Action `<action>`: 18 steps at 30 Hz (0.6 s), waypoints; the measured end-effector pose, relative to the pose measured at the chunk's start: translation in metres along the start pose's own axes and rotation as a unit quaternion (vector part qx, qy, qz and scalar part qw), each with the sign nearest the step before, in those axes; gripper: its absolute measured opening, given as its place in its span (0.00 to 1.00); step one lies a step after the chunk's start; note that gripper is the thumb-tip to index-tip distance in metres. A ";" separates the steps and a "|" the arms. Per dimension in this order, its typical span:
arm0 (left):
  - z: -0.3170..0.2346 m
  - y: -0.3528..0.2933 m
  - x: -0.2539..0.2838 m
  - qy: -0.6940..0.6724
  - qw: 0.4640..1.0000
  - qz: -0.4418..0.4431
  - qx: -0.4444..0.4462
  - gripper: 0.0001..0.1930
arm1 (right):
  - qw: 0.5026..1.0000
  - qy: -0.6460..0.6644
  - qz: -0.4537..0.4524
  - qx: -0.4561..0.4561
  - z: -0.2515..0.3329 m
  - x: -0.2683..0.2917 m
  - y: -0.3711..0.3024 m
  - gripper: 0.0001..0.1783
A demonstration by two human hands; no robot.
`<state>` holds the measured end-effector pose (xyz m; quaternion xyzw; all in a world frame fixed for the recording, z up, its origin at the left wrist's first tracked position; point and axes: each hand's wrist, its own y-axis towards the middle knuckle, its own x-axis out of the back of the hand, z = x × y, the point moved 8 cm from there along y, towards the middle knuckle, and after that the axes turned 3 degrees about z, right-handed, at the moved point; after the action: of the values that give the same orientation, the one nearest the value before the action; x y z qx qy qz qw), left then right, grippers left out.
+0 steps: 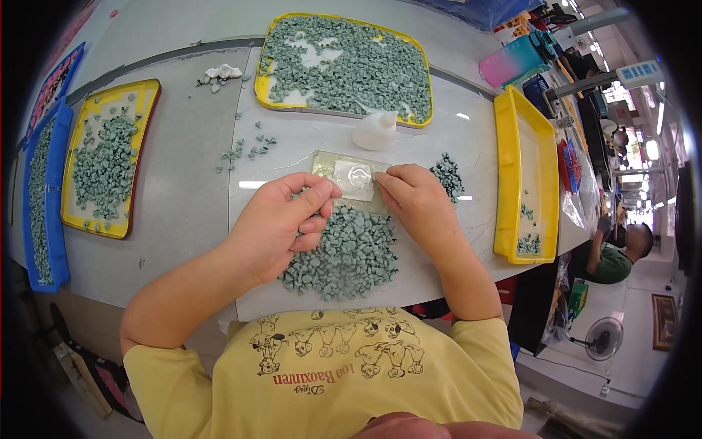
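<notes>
My left hand (pixel 281 223) is curled, thumb and fingers pinched together over a heap of small grey-green folded pieces (pixel 344 256) in front of me; what it pinches is too small to make out. My right hand (pixel 413 197) presses its fingertips on a small glossy plate (pixel 349 175) with a clear blob of glue on it. A white squat glue bottle (pixel 375 130) stands just beyond the plate. A smaller cluster of the green pieces (pixel 447 175) lies right of my right hand.
A yellow tray (pixel 272 73) full of green pieces sits at the far side. Another yellow tray (pixel 142 110) and a blue one (pixel 55 241) lie at the left. A deep yellow bin (pixel 512 168) stands at the right. A person (pixel 618 252) sits beyond the table's right edge.
</notes>
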<state>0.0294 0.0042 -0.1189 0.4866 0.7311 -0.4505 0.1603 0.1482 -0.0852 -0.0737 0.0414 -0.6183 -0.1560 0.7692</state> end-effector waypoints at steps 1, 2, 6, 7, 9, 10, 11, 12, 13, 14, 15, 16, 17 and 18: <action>0.000 0.000 -0.001 0.012 1.000 0.006 -0.001 0.11 | 1.000 0.004 0.000 0.002 0.000 0.000 0.000 0.12; -0.001 -0.001 -0.002 0.024 1.000 0.011 -0.002 0.12 | 1.000 0.004 0.000 0.002 0.000 0.000 0.000 0.12; -0.003 0.000 0.001 0.021 0.999 -0.025 -0.006 0.11 | 1.000 0.004 -0.008 0.006 0.002 0.001 0.001 0.11; -0.004 0.000 0.000 0.006 1.000 -0.029 0.000 0.11 | 1.000 0.006 -0.011 0.006 0.002 0.002 0.001 0.11; -0.003 -0.002 0.001 -0.008 0.999 -0.035 0.003 0.11 | 1.000 0.009 -0.012 0.006 0.003 0.002 0.001 0.11; -0.001 -0.001 0.001 0.001 1.000 -0.018 -0.001 0.11 | 1.000 0.012 -0.013 0.007 0.003 0.002 0.001 0.11; -0.001 -0.001 0.000 0.010 1.000 0.000 -0.006 0.11 | 1.000 0.011 -0.013 0.007 0.003 0.002 0.002 0.11; -0.001 -0.001 0.000 0.010 1.000 0.000 -0.007 0.11 | 0.999 0.020 -0.036 0.008 0.004 0.006 0.002 0.11; 0.000 -0.001 0.001 0.016 1.000 -0.006 -0.006 0.11 | 0.998 0.029 -0.060 0.010 0.004 0.010 0.003 0.12; -0.001 -0.001 0.002 0.023 1.000 -0.012 -0.006 0.11 | 0.998 0.029 -0.060 0.010 0.006 0.012 0.004 0.12; -0.001 -0.002 0.002 0.022 1.000 -0.012 -0.006 0.11 | 0.996 0.035 -0.080 0.021 0.008 0.017 0.004 0.12; -0.003 -0.002 0.002 0.024 1.000 -0.012 -0.009 0.10 | 0.994 0.041 -0.099 0.032 0.011 0.021 0.005 0.13; -0.004 -0.002 0.003 0.026 1.000 -0.013 -0.011 0.10 | 0.994 0.042 -0.099 0.033 0.012 0.021 0.005 0.13; -0.004 -0.003 0.004 0.026 1.000 -0.014 -0.012 0.10 | 0.992 0.040 -0.106 0.060 0.016 0.022 0.006 0.14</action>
<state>0.0264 0.0091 -0.1179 0.4859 0.7468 -0.4316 0.1410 0.1375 -0.0841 -0.0483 0.1587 -0.5873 -0.1976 0.7687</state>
